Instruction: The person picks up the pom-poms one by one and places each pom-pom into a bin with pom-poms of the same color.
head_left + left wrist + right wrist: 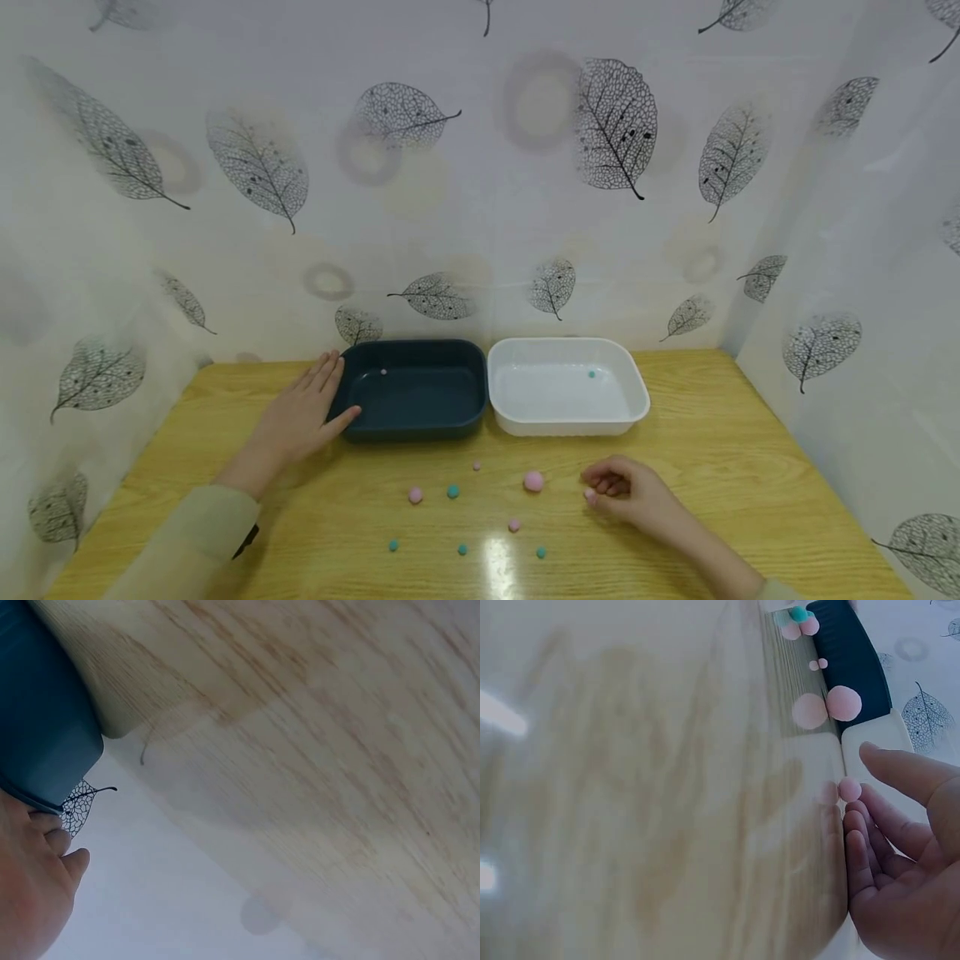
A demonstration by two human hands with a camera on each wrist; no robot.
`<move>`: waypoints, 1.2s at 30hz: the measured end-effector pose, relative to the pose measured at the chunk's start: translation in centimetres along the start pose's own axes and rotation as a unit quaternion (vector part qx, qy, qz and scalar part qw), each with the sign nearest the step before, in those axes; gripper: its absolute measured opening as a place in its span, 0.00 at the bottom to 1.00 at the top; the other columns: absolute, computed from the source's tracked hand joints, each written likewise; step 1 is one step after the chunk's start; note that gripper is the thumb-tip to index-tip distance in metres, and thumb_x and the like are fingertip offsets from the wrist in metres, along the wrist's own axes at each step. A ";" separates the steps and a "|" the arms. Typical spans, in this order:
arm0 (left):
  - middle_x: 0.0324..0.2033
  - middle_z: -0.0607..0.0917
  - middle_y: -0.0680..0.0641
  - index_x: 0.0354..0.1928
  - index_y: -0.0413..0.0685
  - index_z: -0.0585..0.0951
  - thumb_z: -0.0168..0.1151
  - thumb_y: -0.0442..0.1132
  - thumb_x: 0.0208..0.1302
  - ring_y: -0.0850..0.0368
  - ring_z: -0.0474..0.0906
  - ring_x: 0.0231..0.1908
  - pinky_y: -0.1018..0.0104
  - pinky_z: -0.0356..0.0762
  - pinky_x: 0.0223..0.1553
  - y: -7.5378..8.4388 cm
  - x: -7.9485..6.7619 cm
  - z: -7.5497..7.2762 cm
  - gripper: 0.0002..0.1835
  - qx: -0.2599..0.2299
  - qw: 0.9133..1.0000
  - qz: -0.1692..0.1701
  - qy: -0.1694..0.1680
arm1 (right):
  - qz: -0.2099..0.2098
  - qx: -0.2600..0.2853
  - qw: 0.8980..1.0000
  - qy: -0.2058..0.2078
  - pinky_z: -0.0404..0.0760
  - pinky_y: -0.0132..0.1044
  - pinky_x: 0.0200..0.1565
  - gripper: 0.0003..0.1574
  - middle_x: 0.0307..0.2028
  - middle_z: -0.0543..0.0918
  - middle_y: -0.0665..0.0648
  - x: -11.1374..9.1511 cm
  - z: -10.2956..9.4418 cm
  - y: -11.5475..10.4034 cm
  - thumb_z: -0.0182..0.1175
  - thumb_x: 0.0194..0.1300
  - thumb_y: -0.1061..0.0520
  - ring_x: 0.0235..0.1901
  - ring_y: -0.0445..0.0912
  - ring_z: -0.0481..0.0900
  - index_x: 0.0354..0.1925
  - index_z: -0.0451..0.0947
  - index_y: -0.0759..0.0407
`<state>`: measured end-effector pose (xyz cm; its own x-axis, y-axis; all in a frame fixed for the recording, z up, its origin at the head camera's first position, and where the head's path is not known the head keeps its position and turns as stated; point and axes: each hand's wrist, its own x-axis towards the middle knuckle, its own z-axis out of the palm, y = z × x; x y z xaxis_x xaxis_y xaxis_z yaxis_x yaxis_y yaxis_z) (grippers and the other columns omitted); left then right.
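My left hand lies with straight fingers against the left side of a dark blue tray, its thumb over the near rim. In the left wrist view its fingers touch the tray's edge. My right hand is low over the table, right of the other balls. A small pink ball sits on the table at its index fingertip; the thumb stands apart from it. To the left lie a larger pink ball, another pink ball and a teal ball.
Beside the dark tray stands a white tray with a teal ball inside. One tiny pink ball is in the dark tray. Several smaller pink and teal balls are scattered nearer the front. A leaf-patterned sheet hangs behind the table.
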<state>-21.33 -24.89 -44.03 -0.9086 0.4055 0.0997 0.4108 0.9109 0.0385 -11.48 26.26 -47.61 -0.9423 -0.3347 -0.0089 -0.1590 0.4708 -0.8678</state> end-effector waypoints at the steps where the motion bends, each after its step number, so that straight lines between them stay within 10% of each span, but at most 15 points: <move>1: 0.83 0.54 0.29 0.81 0.28 0.55 0.53 0.61 0.80 0.32 0.51 0.82 0.38 0.57 0.82 0.0 0.0 -0.1 0.48 0.002 1.000 0.001 -0.001 | 0.000 -0.005 1.000 -0.006 0.85 0.28 0.40 0.18 0.43 0.88 0.59 0.0 0.0 0.0 0.73 0.68 0.59 0.38 0.30 0.79 0.51 0.85 0.69; 25: 0.82 0.52 0.27 0.81 0.26 0.53 0.51 0.66 0.79 0.30 0.50 0.83 0.38 0.55 0.82 0.3 0.3 -0.3 0.52 -0.010 1.000 0.001 -0.027 | 0.009 -0.058 0.998 0.000 0.83 0.28 0.35 0.05 0.33 0.87 0.50 1.4 -0.6 -1.4 0.74 0.65 0.59 0.32 0.31 0.79 0.38 0.89 0.58; 36: 0.82 0.52 0.28 0.81 0.26 0.54 0.51 0.66 0.79 0.31 0.49 0.83 0.39 0.56 0.82 0.1 0.3 0.0 0.52 -0.012 1.000 -0.004 -0.021 | -0.091 -0.053 0.994 0.031 0.86 0.29 0.38 0.06 0.34 0.89 0.55 4.3 -1.2 -5.9 0.73 0.65 0.64 0.33 0.31 0.81 0.41 0.88 0.64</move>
<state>-21.53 -24.64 -43.97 -0.9141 0.4016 0.0566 0.4046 0.9124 0.0622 -14.90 23.01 -41.92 -0.9109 -0.3729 0.1768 -0.3556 0.4915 -0.7950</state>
